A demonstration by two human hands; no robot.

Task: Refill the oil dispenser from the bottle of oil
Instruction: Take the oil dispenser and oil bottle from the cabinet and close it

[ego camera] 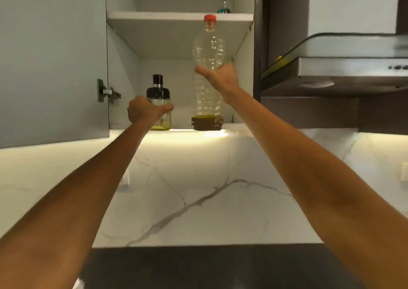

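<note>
A small glass oil dispenser (159, 103) with a black pump top stands at the front edge of the open wall cupboard's bottom shelf, with a thin layer of yellow oil at its base. My left hand (145, 110) grips its body from the left. To its right stands a tall clear plastic oil bottle (207, 45) with a red cap and a little dark oil at the bottom. My right hand (220, 75) grips the bottle around its middle.
The cupboard door (53, 56) stands open at the left with its hinge showing. An upper shelf (176, 17) carries a small glass item at the back right. A steel cooker hood (353, 67) juts out at the right. Below lie a marble backsplash (198, 189) and a dark counter (198, 268).
</note>
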